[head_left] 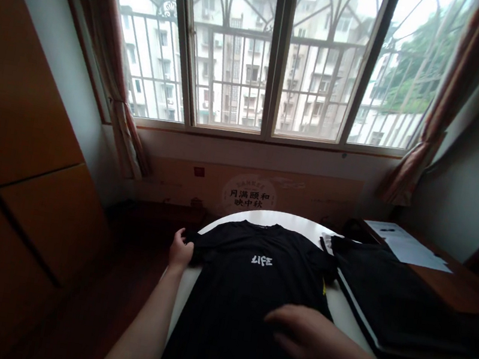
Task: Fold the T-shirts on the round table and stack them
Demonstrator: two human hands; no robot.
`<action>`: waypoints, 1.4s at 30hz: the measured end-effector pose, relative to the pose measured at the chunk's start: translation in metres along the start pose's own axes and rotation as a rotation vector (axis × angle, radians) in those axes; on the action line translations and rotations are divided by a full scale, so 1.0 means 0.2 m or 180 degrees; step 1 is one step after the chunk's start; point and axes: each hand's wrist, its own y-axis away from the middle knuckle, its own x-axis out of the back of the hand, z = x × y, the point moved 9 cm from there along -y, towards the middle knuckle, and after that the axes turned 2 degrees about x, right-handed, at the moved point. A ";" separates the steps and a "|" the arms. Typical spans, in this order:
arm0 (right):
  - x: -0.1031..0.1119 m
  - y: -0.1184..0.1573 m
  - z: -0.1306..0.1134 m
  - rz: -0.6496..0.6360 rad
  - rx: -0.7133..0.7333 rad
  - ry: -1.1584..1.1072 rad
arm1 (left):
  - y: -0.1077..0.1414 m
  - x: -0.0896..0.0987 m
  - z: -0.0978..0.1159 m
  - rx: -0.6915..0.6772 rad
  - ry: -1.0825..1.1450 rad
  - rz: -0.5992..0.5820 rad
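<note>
A black T-shirt (242, 301) with white lettering on its chest lies spread on a white table (294, 220), its collar toward the window. At the shirt's left sleeve, my left hand (181, 250) has its fingers closed on the fabric. My right hand (301, 332), slightly blurred, is over the lower right part of the shirt; its fingers are apart and nothing shows in them. Whether it touches the cloth is unclear.
Folded black garments (403, 296) are stacked on the table's right side. Beyond them stands a brown wooden desk (468, 288) with white papers (414, 250). An orange-brown cabinet (14, 107) is at the left, and a barred window with tied curtains (426, 148) lies ahead.
</note>
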 end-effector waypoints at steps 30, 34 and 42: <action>-0.42 -1.58 0.48 0.1666 -0.1239 -0.6759 | 0.03 0.10 -0.08 0.0456 -0.1392 -0.0312; -0.43 -1.59 0.49 0.1640 -0.1213 -0.6793 | 0.00 0.08 -0.11 0.0385 -0.1300 -0.0329; -0.43 -1.61 0.50 0.1590 -0.1195 -0.6798 | -0.04 0.08 -0.07 -0.0067 -0.0925 -0.0028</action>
